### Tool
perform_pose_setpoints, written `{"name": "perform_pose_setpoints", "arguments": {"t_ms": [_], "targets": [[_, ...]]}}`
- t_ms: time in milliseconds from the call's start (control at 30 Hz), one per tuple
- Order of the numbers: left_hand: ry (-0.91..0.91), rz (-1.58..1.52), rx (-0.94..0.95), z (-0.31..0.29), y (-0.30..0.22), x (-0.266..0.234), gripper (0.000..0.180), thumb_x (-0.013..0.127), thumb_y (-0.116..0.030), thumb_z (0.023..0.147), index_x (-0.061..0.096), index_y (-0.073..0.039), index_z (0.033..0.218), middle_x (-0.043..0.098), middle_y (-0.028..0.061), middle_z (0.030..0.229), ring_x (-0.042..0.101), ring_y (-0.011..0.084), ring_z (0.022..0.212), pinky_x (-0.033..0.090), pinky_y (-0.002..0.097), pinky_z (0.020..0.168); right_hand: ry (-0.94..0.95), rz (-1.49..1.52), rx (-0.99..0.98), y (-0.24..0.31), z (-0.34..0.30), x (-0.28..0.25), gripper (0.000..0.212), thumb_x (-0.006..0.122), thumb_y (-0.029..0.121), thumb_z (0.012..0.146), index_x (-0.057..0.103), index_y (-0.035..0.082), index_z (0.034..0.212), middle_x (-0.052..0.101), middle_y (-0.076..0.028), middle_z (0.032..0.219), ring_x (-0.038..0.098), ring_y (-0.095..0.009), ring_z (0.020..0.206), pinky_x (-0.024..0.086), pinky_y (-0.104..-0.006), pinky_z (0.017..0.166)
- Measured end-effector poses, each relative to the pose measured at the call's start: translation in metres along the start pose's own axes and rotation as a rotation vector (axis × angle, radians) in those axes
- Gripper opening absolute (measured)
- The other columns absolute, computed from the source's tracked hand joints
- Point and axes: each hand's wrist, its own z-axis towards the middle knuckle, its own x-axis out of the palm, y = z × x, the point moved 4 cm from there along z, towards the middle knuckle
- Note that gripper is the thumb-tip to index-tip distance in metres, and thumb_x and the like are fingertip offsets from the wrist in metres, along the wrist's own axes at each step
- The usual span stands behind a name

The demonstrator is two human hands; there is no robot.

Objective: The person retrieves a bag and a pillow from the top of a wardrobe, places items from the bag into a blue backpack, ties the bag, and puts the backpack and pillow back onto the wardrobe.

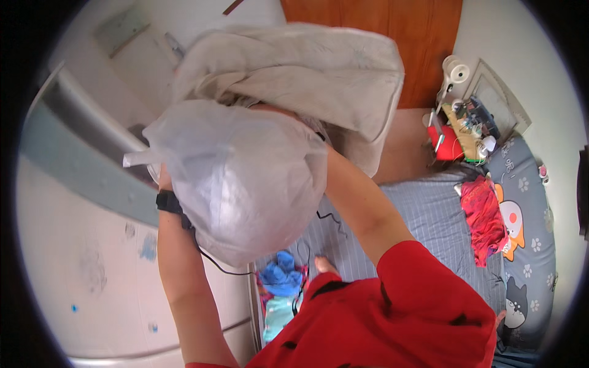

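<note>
A bulging, whitish translucent plastic bag (245, 178) is raised in front of me, between my two arms. A knotted or twisted end (140, 158) sticks out on its left. My left forearm (184, 264), with a black strap (169, 201) at the wrist, reaches up along the bag's left side; the bag covers most of that hand. From the right, my right forearm (356, 202) goes behind the bag's upper edge, and its fingers are hidden. Just beyond the bag is a large beige padded fabric piece (325, 73), folded over. What the bag contains cannot be made out.
White cabinet-like furniture (92, 264) stands close on the left. Below me is a bed with a grey striped sheet (423, 214), bearing a red cloth (485, 214) and a blue cloth (282, 273). A cluttered small table (463, 132) stands far right, near a brown wooden door (423, 49).
</note>
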Motion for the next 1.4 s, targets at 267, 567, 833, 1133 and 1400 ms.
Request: {"name": "perform_pose_setpoints", "arguments": {"t_ms": [267, 567, 833, 1133, 1400], "targets": [[-0.067, 0.333, 0.400, 0.248, 0.012, 0.108, 0.047, 0.074, -0.028, 0.065, 0.064, -0.004, 0.105, 0.065, 0.0216, 0.099, 0.063, 0.0377, 0.093, 0.051, 0.0452, 0.078, -0.028, 0.206, 0.120, 0.055, 0.148, -0.170, 0.038, 0.051, 0.032, 0.092, 0.058, 0.006, 0.119, 0.062, -0.011, 0.112, 0.058, -0.023, 0.103, 0.049, -0.0422, 0.083], [-0.065, -0.062, 0.107, 0.348, -0.091, 0.219, 0.025, 0.062, -0.007, 0.063, 0.068, -0.003, 0.087, 0.065, 0.0219, 0.091, 0.061, 0.0404, 0.089, 0.049, 0.0453, 0.080, 0.068, -0.596, -0.088, -0.040, 0.229, -0.388, 0.044, 0.064, 0.028, 0.084, 0.057, 0.009, 0.123, 0.056, -0.013, 0.125, 0.053, -0.030, 0.112, 0.045, -0.0466, 0.091], [0.212, 0.239, 0.035, 0.390, -0.137, 0.293, 0.021, 0.068, -0.017, 0.066, 0.069, -0.004, 0.082, 0.066, 0.0165, 0.089, 0.062, 0.0347, 0.089, 0.049, 0.0416, 0.080, 0.083, -0.350, 0.278, 0.057, 0.239, -0.339, 0.076, 0.072, 0.030, 0.080, 0.034, 0.007, 0.142, 0.038, -0.013, 0.144, 0.046, -0.028, 0.125, 0.040, -0.0373, 0.098], [0.262, -0.763, -0.236, 0.435, -0.233, 0.289, 0.035, 0.068, -0.010, 0.076, 0.060, -0.001, 0.108, 0.062, 0.0149, 0.105, 0.060, 0.0291, 0.094, 0.052, 0.0402, 0.083, -0.059, -1.132, -0.636, 0.023, 0.256, -0.377, 0.039, 0.068, 0.024, 0.078, 0.061, 0.001, 0.109, 0.066, -0.016, 0.099, 0.062, -0.032, 0.089, 0.049, -0.0393, 0.078], [0.149, -1.586, -0.538, 0.378, -0.241, 0.274, 0.049, 0.061, -0.010, 0.085, 0.043, -0.001, 0.131, 0.048, 0.0133, 0.128, 0.054, 0.0253, 0.111, 0.050, 0.0385, 0.092, -0.144, -0.211, -0.018, 0.042, 0.233, -0.411, 0.022, 0.056, 0.010, 0.086, 0.066, -0.003, 0.100, 0.068, -0.005, 0.087, 0.061, -0.011, 0.075, 0.048, -0.0249, 0.065]]}}
